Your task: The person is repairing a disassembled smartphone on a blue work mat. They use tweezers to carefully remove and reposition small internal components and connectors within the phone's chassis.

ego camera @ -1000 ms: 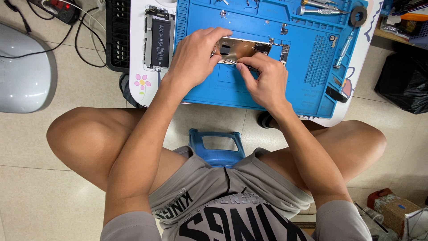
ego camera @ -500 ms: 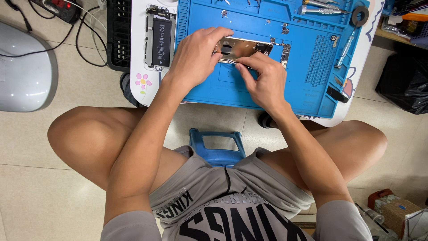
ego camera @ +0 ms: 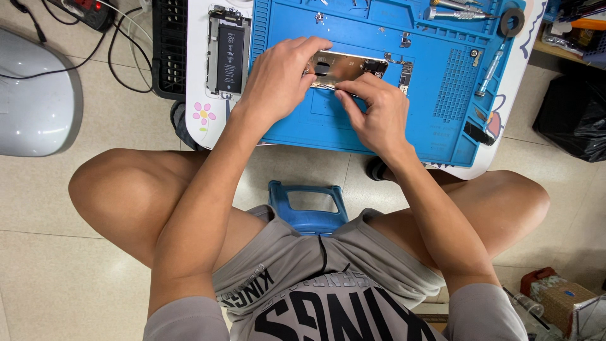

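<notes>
The left hand (ego camera: 278,79) covers the left end of the gold phone housing (ego camera: 344,68), so its grip there is hidden. The housing lies on the blue repair mat (ego camera: 416,120) on the worktop, between both hands. The right hand (ego camera: 375,113), at its near edge, pinches something too small to make out.
</notes>
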